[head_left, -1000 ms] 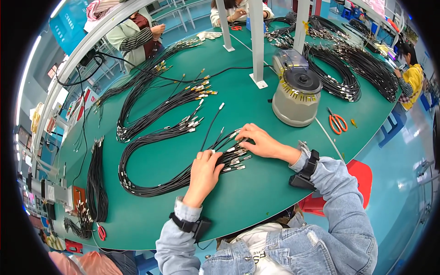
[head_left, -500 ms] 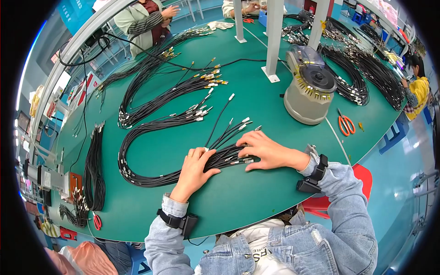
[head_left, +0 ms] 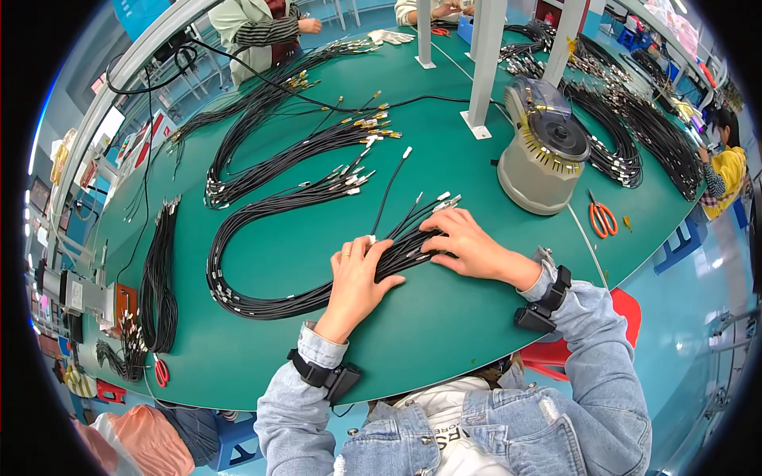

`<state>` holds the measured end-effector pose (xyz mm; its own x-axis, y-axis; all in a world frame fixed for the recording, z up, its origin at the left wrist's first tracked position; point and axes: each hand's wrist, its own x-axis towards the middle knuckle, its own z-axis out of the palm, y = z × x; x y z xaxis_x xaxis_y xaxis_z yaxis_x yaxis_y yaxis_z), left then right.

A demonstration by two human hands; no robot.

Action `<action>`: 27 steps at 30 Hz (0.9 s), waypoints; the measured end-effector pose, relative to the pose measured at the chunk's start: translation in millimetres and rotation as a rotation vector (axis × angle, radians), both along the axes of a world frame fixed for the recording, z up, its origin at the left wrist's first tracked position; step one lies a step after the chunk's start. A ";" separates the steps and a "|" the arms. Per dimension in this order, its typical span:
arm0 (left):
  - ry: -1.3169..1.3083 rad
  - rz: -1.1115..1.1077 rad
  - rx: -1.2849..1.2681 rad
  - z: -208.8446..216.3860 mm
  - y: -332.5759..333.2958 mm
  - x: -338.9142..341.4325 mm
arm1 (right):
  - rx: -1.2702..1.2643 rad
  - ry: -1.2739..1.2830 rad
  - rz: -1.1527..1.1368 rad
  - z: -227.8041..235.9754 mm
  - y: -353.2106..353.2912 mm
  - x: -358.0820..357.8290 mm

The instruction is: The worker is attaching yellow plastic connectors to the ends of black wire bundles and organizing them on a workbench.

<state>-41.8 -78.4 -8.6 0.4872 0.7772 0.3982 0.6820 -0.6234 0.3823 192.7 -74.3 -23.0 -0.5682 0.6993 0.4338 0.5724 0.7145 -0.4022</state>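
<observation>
A bundle of black cables (head_left: 270, 307) with small white connectors lies in a wide curve on the green table. My left hand (head_left: 359, 279) rests over its near strand, fingers curled across the cables and thumb on the near side. To the right, my right hand (head_left: 474, 250) has bent fingers over the cable ends. Both hands are closed on the bundle, though the palms hide part of it. Beyond my left fingers, one single cable (head_left: 389, 189) sticks out toward the far side with a white connector at its tip.
More cable bundles lie at the left (head_left: 161, 278) and farther back (head_left: 298, 163). A round tape dispenser (head_left: 544, 159) stands at the right, near orange-handled cutters (head_left: 603, 218). Grey posts (head_left: 481, 87) rise from the table (head_left: 429, 325). Red-handled scissors (head_left: 161, 370) lie front left. Other people sit around.
Both my hands and the cable ends have shifted slightly away from me, the left hand also rightward. The whole view has moved a little. Across the table, a person's hand has dropped.
</observation>
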 end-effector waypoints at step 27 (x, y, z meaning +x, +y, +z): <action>-0.498 -0.003 -0.539 -14.6 -19.0 3.9 | -0.609 0.602 0.023 -12.3 -9.5 -17.0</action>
